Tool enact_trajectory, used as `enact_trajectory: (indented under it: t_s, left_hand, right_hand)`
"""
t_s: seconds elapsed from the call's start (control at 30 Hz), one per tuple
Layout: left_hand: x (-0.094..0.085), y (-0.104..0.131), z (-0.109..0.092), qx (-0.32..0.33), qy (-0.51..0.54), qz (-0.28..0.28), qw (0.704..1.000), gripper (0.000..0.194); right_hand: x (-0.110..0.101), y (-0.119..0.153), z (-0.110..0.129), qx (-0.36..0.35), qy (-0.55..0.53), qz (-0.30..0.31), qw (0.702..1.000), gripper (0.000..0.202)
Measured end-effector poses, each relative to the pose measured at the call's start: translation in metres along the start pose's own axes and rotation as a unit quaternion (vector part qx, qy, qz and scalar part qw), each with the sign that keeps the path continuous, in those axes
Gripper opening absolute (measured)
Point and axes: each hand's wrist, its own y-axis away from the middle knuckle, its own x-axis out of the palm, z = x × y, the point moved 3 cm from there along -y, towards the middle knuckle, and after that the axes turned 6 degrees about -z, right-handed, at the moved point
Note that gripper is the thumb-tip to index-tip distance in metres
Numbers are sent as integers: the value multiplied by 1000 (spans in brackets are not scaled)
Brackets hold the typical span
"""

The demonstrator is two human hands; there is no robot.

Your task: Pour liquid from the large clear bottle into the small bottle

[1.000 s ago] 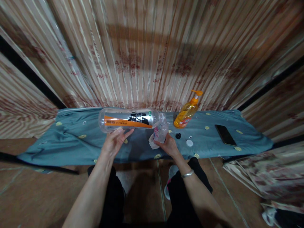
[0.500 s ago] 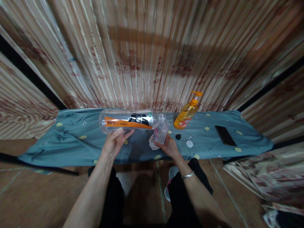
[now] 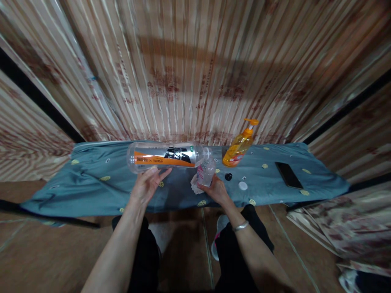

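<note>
My left hand holds a large clear plastic bottle from below. The bottle lies level, its orange and silver label facing me and its neck pointing right. That neck meets the mouth of a smaller clear bottle, which stands roughly upright in my right hand. Whether liquid passes between them I cannot make out. Under the small bottle's base a crumpled white tissue rests on the cloth. Right of my right hand lie a black cap and a white cap.
An orange pump bottle stands toward the back of the teal patterned cloth. A black phone lies farther right. Behind hangs a striped curtain. Dark poles flank the covered surface.
Almost nothing differs. The view has shifted very slightly; both hands keep their bottles in the same mouth-to-mouth position, the large one still level.
</note>
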Motion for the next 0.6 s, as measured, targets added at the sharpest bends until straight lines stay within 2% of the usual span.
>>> enact_trajectory:
  t_s: [0.6]
  left_hand:
    - [1,0,-1,6,-17,8,1000,25]
  right_hand:
    - [2,-2,-4,-6,12,-9,1000,55]
